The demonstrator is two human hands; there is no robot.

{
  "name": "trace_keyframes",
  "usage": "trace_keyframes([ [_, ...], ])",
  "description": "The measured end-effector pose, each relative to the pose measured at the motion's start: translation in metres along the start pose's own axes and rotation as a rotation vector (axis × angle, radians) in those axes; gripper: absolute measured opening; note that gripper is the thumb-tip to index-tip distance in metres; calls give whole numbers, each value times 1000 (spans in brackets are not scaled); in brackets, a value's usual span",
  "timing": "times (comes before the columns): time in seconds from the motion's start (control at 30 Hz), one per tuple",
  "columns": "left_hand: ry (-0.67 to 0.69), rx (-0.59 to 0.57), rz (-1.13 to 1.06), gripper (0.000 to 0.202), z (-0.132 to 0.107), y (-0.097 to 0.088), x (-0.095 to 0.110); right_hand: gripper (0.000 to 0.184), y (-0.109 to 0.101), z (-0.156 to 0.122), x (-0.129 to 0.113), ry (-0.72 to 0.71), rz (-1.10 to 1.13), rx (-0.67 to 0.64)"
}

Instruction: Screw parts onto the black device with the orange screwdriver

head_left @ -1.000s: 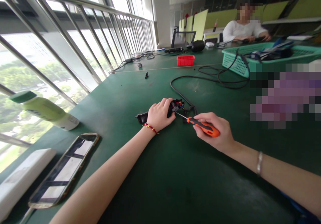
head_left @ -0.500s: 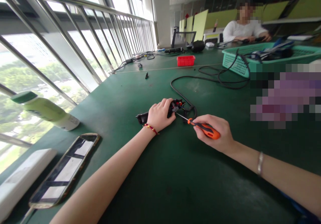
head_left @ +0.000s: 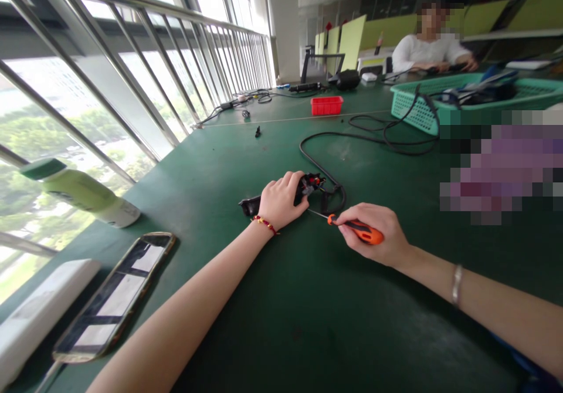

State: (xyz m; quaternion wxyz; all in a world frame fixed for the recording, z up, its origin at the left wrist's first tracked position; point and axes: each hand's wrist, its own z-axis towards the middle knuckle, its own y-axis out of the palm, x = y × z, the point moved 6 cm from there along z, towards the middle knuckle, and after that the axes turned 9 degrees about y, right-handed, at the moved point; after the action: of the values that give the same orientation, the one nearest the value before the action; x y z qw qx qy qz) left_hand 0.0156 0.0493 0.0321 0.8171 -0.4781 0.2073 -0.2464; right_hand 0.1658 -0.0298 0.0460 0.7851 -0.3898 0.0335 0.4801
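My left hand (head_left: 284,199) is wrapped over a black corded device (head_left: 250,206) and holds it against the green tabletop. At the device's right end, coloured wires and inner parts (head_left: 313,183) lie exposed. A black cord (head_left: 308,152) runs out from that end. My right hand (head_left: 376,231) grips an orange and black screwdriver (head_left: 367,233) by its handle. Its thin shaft points left, and the tip reaches the edge of my left fingertips beside the device. Whether the tip touches the device I cannot tell.
At left are a phone (head_left: 118,299), a white box (head_left: 44,317) and a green-capped bottle (head_left: 81,196) near the railing (head_left: 153,17). Farther back sit a red basket (head_left: 326,106), a small black piece (head_left: 257,131) and a green basket (head_left: 413,111). A person (head_left: 426,53) sits across the table.
The screwdriver has shifted slightly left and its shaft lies flatter, with the tip lower beside my left fingertips. My left hand and the device have stayed in place.
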Motion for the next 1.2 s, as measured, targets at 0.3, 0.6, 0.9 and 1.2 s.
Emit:
trace_keyframes([
  [0.3,-18,-31,10,48,1,2,1,16,28,-6,-1,-69,-39,-380],
  [0.6,-146,-289,-11,60,4,1,-5,18,33,-8,0,-109,-84,-484],
  [0.9,-374,-414,-300,28,-1,1,-45,18,34,-9,-1,-132,-121,-539],
  [1.2,-873,-94,-300,27,-43,-20,-160,17,36,-10,0,-113,-105,-572],
])
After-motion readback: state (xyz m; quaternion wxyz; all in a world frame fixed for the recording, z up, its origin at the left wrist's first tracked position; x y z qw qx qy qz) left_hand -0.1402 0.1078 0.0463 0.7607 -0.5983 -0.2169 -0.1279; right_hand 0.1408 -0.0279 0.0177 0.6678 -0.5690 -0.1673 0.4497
